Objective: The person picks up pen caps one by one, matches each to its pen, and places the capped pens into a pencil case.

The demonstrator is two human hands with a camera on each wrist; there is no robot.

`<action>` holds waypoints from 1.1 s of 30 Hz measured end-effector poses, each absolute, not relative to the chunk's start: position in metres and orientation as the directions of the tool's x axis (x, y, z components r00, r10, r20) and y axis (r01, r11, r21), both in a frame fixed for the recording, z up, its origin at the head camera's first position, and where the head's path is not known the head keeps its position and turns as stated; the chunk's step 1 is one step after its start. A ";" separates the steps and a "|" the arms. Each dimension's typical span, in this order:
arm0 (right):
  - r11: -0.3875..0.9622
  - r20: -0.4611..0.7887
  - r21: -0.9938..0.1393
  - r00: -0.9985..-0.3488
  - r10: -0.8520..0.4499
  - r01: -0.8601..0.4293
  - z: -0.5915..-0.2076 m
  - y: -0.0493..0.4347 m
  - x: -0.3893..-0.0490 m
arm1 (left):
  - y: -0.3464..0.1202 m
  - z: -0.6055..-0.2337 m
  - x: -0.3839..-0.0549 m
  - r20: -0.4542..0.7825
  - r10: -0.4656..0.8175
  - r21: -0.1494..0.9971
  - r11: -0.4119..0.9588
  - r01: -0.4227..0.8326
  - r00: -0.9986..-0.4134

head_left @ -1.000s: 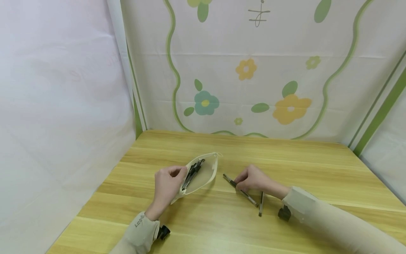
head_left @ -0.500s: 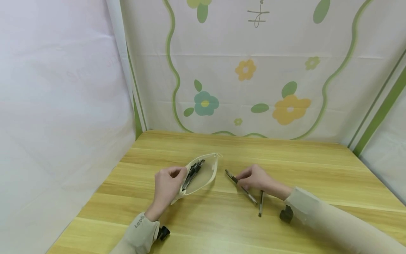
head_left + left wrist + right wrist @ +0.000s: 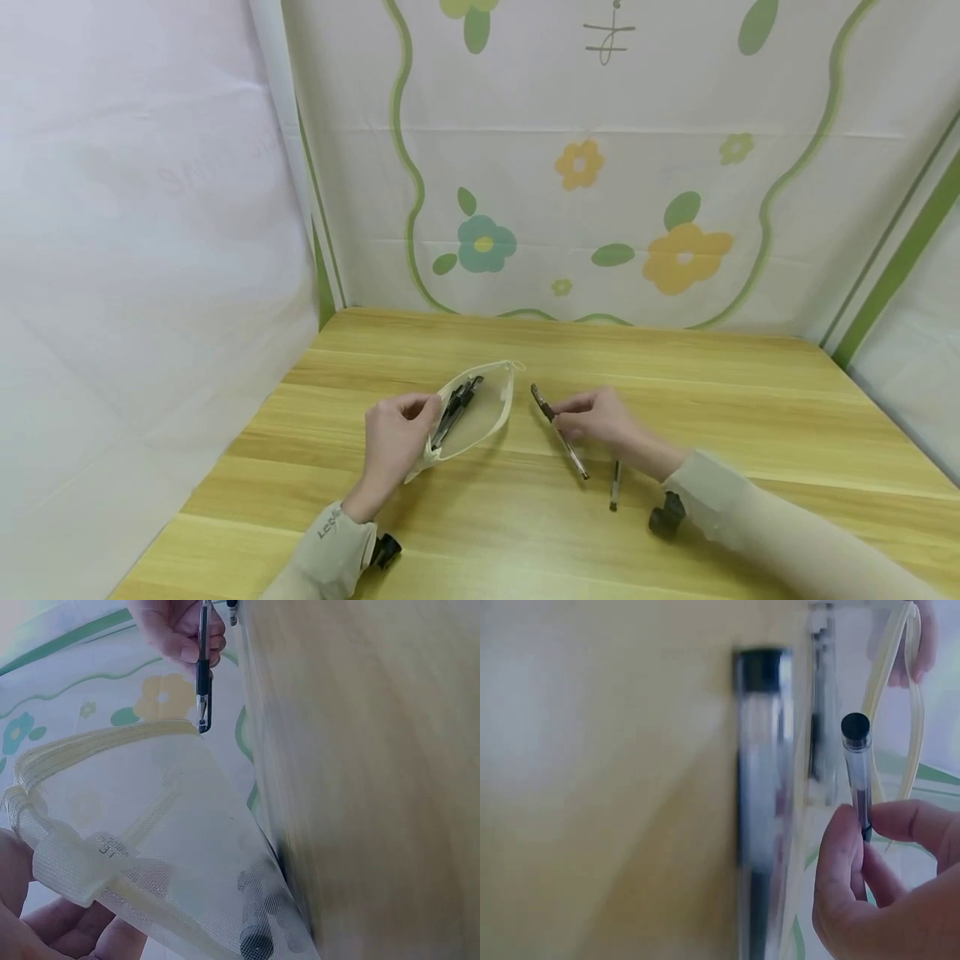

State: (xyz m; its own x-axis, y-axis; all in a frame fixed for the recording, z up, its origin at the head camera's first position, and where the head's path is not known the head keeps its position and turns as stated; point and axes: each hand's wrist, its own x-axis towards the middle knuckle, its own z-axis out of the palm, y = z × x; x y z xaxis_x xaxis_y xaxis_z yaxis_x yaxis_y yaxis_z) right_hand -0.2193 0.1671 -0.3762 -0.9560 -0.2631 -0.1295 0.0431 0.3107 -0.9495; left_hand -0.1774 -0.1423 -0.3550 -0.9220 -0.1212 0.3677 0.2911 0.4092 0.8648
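Observation:
A cream mesh zipper pouch [image 3: 487, 414] stands open on the table, several black pens [image 3: 453, 410] inside it. My left hand [image 3: 396, 435] pinches the pouch's near-left edge; in the left wrist view the mesh [image 3: 165, 825] shows the pens dimly through it. To the right of the pouch, my right hand [image 3: 600, 423] holds a clear-barrelled pen [image 3: 572, 457] with a black cap between thumb and fingers. The right wrist view shows that pen's black end [image 3: 856, 726] above the fingertips. Another pen [image 3: 615, 486] lies on the table below the right hand, partly hidden by it.
The wood-grain table [image 3: 480, 550] runs back to a white cloth [image 3: 525, 200] printed with flowers. White cloth [image 3: 150, 250] also hangs along the left side. A small black wrist camera [image 3: 386, 551] sits by each cuff.
The pen in my right hand has been raised and turned steeper, its lower end swinging left. My left hand and the pouch stay where they were.

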 end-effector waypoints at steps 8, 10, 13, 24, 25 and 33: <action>0.186 -0.174 -0.973 -0.965 -0.198 0.138 -0.372 0.145 -0.211 | -0.136 -0.355 -0.177 0.346 -0.104 0.875 0.395 0.280 -0.933; 0.101 -0.189 -0.980 -0.964 -0.189 0.172 -0.369 0.136 -0.209 | -0.136 -0.356 -0.178 0.349 -0.100 0.874 0.394 0.285 -0.932; -0.052 -0.195 -0.977 -0.963 -0.185 0.207 -0.363 0.122 -0.205 | -0.137 -0.357 -0.177 0.359 -0.101 0.868 0.402 0.292 -0.928; -0.341 -0.208 -0.917 -0.977 -0.036 0.208 -0.347 0.082 -0.198 | -0.142 -0.357 -0.179 0.379 -0.098 0.848 0.435 0.303 -0.920; -0.359 -0.215 -0.909 -0.976 -0.034 0.213 -0.346 0.078 -0.197 | -0.142 -0.357 -0.180 0.379 -0.099 0.847 0.438 0.302 -0.920; -0.388 -0.243 -0.888 -0.968 -0.059 0.246 -0.351 0.062 -0.196 | -0.139 -0.359 -0.180 0.386 -0.083 0.846 0.428 0.317 -0.919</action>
State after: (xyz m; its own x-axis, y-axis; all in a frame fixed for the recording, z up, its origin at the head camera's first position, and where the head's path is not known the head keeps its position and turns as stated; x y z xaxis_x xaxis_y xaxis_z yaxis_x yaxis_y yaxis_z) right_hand -0.1963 0.0617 -0.3511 -0.9683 -0.0589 -0.2426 0.2461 -0.3883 -0.8880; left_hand -0.1798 -0.1394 -0.3590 -0.9188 -0.0831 0.3859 0.3168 0.4281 0.8464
